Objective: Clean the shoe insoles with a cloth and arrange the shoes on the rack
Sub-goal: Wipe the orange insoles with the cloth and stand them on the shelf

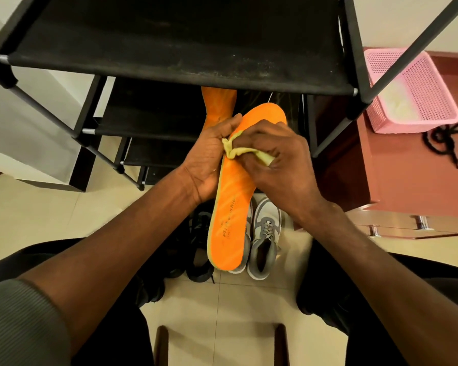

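Gripping insole (232,204) edge, left hand (206,159); right hand (278,159) pinches cloth (238,151) against it. Long axis toe toward rack (169,48), heel toward viewer. Cloth mostly hidden.

Domestic interior, likely a home entryway. Evidenced by cream glazed floor tiles (37,207), black fabric-tiered metal shoe rack (169,48), grey-and-white lace-up sneakers (265,239), pink perforated plastic basket (421,101) on reddish-brown wooden cabinet (381,180).

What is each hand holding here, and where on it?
Left hand grips the orange insole at its midsection edge; right hand pinches the yellow cloth against it.
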